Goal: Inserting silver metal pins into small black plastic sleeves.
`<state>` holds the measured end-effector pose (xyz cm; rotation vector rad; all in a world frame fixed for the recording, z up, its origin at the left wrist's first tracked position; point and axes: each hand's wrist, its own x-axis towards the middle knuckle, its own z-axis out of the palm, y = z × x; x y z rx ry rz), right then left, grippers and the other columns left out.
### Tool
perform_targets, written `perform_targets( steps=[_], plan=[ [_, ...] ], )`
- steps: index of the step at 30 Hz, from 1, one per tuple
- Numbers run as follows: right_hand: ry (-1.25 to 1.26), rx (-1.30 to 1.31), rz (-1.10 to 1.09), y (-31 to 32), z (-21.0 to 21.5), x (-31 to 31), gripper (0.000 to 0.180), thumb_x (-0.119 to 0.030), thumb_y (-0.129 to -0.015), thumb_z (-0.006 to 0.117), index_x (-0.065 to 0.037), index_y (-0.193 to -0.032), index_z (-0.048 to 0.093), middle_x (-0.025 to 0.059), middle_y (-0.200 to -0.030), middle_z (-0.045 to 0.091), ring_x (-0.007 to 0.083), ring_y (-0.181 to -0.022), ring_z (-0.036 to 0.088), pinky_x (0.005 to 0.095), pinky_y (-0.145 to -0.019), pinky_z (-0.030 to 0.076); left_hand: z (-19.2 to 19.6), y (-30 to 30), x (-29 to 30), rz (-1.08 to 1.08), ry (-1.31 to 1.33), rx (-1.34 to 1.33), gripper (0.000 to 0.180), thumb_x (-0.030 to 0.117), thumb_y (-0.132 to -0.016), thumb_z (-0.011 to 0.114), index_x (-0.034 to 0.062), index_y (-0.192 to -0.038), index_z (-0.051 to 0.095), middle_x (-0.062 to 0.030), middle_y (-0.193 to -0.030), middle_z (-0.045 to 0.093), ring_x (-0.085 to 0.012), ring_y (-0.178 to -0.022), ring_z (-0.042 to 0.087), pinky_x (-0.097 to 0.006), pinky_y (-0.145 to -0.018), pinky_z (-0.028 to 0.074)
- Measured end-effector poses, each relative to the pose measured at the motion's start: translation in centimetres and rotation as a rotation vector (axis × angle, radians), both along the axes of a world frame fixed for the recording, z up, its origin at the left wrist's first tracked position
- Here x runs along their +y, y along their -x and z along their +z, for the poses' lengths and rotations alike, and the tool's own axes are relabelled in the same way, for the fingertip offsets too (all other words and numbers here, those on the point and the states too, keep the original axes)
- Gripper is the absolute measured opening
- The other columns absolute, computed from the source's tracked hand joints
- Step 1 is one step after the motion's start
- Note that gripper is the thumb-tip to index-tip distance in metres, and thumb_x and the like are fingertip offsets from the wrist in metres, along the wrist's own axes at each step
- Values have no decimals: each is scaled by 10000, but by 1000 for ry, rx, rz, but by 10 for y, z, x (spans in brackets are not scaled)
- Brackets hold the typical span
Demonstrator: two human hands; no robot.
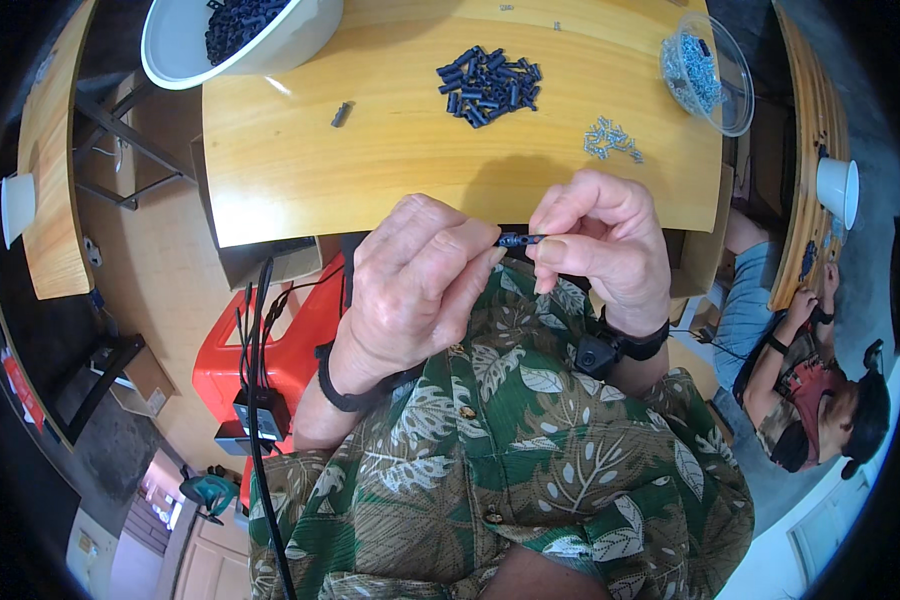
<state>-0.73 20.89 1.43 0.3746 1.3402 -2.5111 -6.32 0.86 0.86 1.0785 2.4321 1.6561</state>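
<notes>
A small black cylindrical plastic piece point(515, 240) is held level just off the table's front edge. My left hand point(405, 280) pinches one end of it between thumb and fingers. The other end sits in a pinch of my right hand point(610, 245), whose fingertips partly cover it. Beyond my hands, similar black plastic pieces point(485, 90) lie in a heap on the wooden table point(390, 160). One single black piece point(342, 114) rests apart, to the left. Small silver screws point(612, 140) lie loosely piled on the right.
A white tub point(305, 35) of black pieces stands at the back left, and a clear round container point(748, 100) of screws at the back right. A red plastic stool point(225, 345) and black cables point(255, 370) are at my left. Another person point(810, 390) works at a table on the right.
</notes>
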Motion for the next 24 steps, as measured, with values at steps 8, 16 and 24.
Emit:
perform_targets(
  steps=[8,16,24],
  plan=[
    [-19,2,17,4,-2,-1,74,18,-844,699,17,-868,629,96,-752,663,134,-621,646,246,-571,545,-1,0,4,2,31,80,288,-77,-648,757,-9,-903,643,-119,-752,582,-295,-664,589,-372,-590,484],
    [71,-57,46,5,-15,-3,58,26,-851,686,23,-878,634,101,-731,664,152,-614,657,250,-578,549,-8,-2,5,8,24,25,266,-65,-671,751,4,-905,646,-108,-745,585,-291,-660,587,-363,-582,483],
    [14,-29,42,1,-15,1,65,25,-878,665,44,-938,648,125,-788,690,163,-647,675,262,-603,569,-10,-3,1,-1,-86,-273,177,-47,-741,768,16,-879,679,-76,-764,658,-182,-652,617,-288,-574,476]
  ],
)
